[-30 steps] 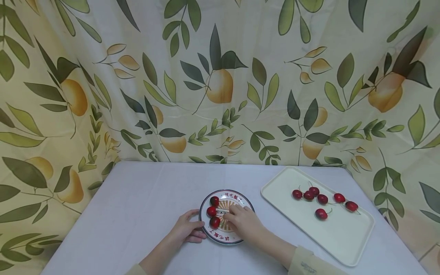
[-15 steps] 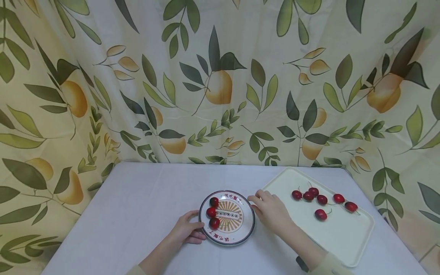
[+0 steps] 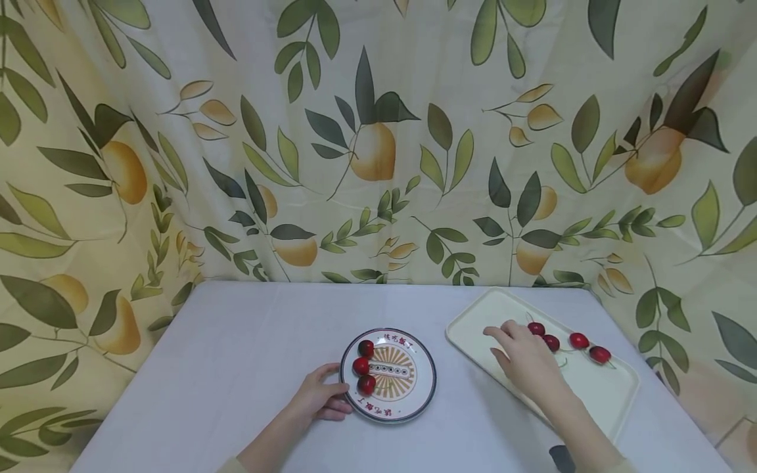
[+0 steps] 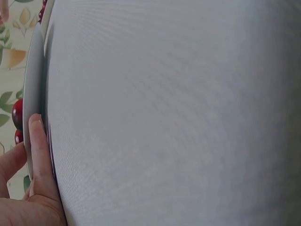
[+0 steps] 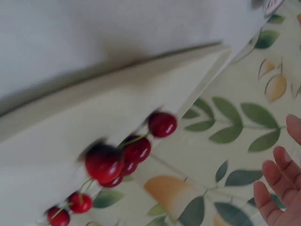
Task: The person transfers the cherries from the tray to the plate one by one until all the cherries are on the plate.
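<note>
My left hand (image 3: 322, 397) holds the left rim of a small white plate (image 3: 416, 394) with a dark edge, red characters and a sunburst print. In the left wrist view, the thumb is above the plate (image 4: 34, 80) and a finger lies under its edge. Three dark red cherries (image 3: 361, 366) line the plate's left side. Over the cream rectangular tray (image 3: 481, 328) hovers my right hand (image 3: 529, 361), fingers spread and holding nothing. Several stemmed cherries (image 3: 551, 342) lie on this tray, some hidden behind the hand; the right wrist view shows cherries (image 5: 103, 162) apart from the fingertips.
A white cloth covers the table (image 3: 254, 328). Behind it hangs a curtain (image 3: 378, 217) printed with fruit and leaves. A dark object (image 3: 562, 458) shows at my right wrist. The tray stands to the right of the plate, apart from it.
My right hand has moved from over the plate, past its right rim, to above the tray. The left hand stays at the plate, and the three cherries there lie as before.
</note>
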### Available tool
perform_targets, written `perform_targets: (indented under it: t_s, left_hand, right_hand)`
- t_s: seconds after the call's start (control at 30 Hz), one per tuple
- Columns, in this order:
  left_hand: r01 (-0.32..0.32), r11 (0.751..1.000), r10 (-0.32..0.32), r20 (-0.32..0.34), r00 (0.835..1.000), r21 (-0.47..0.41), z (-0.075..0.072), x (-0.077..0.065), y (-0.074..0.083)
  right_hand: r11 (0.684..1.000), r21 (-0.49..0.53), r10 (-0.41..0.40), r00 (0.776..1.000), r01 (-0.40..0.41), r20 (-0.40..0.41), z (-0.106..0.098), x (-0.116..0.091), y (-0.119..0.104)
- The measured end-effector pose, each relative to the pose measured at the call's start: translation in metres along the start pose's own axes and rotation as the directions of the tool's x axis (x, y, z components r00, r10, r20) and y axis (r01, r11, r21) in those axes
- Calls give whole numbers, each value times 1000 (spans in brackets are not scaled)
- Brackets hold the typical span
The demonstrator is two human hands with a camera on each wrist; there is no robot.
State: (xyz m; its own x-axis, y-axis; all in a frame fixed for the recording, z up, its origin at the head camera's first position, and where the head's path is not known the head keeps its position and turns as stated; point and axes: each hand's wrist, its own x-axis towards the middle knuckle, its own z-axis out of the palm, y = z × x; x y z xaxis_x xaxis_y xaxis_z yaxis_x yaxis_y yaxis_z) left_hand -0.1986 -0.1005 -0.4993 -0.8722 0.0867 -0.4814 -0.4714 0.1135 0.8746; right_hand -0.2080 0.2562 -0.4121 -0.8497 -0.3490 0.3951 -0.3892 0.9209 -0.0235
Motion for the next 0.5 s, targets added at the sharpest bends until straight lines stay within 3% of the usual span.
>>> perform_targets:
  t_s: [0.27, 0.5]
  left_hand:
    - [-4, 1000, 4, 15, 1000, -8, -1, 2, -1]
    - [7, 1000, -7, 3, 1000, -1, -1, 1, -2]
  right_hand:
    - [996, -34, 78, 996, -77, 35, -11, -20, 38]
    - [989, -55, 145, 982, -139, 122, -12, -35, 67]
